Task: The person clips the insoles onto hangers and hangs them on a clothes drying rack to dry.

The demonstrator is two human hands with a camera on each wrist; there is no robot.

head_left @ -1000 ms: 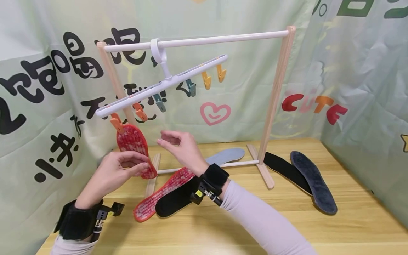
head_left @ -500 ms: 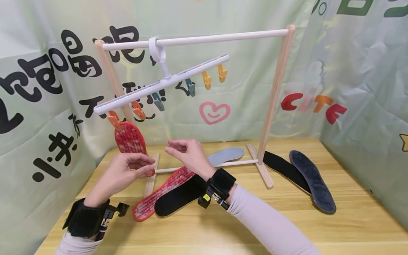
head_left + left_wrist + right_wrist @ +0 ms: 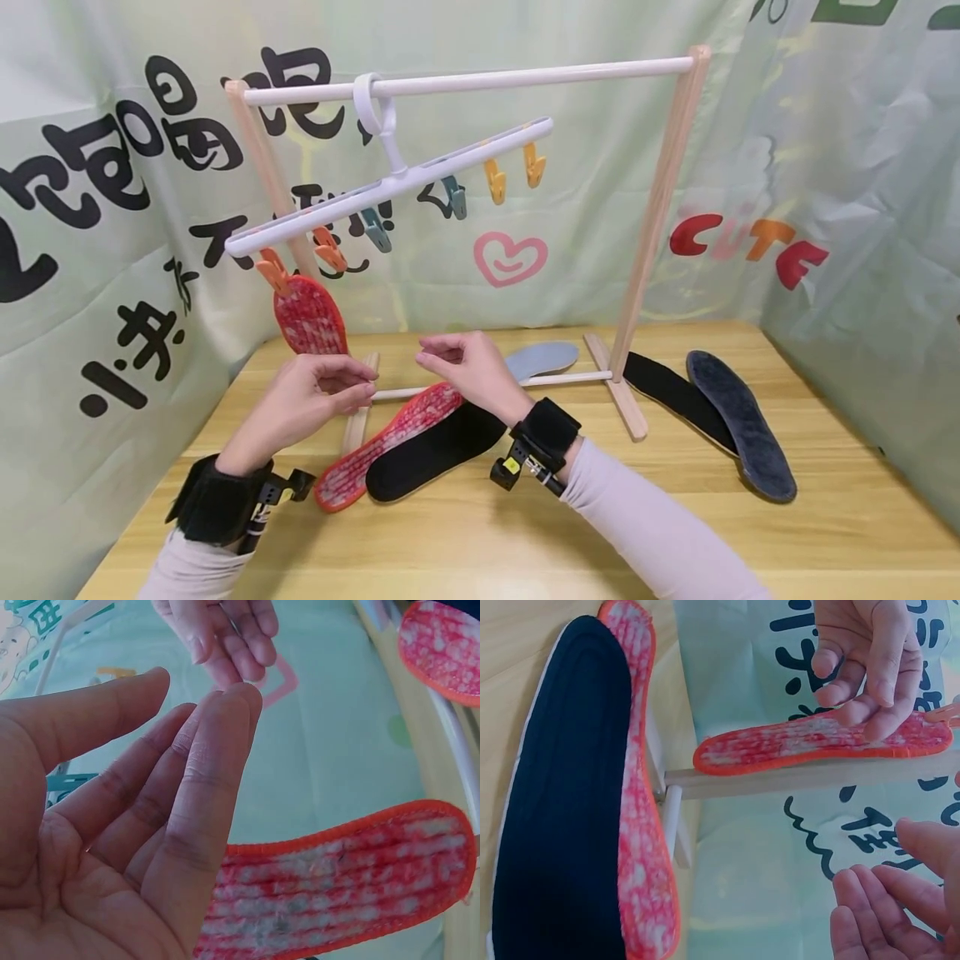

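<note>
A red-and-white insole with an orange edge [image 3: 309, 321] hangs by its upper end from an orange clothespin [image 3: 273, 271] at the left end of a white clip hanger [image 3: 393, 183]. My left hand [image 3: 307, 396] is in front of its lower part in the head view, hiding it. In the left wrist view, thumb and fingers stand apart with nothing between them, and the insole [image 3: 337, 885] shows behind. My right hand [image 3: 472, 371] hovers to the right, fingers loosely bent, holding nothing. Below it, a matching red insole [image 3: 375, 454] and a black insole [image 3: 431, 454] lie overlapping on the table.
The hanger slopes down leftward on a white rod [image 3: 525, 79] between wooden posts [image 3: 663, 208]. Its other clothespins, orange, teal and yellow, hold nothing. A pale blue insole [image 3: 543, 358] lies at the back. A black insole [image 3: 671, 396] and a dark grey one [image 3: 738, 425] overlap at right.
My right hand has moved right and down, away from the hanging insole. My left hand has shifted slightly right. The insole stays hanging in its clothespin.
</note>
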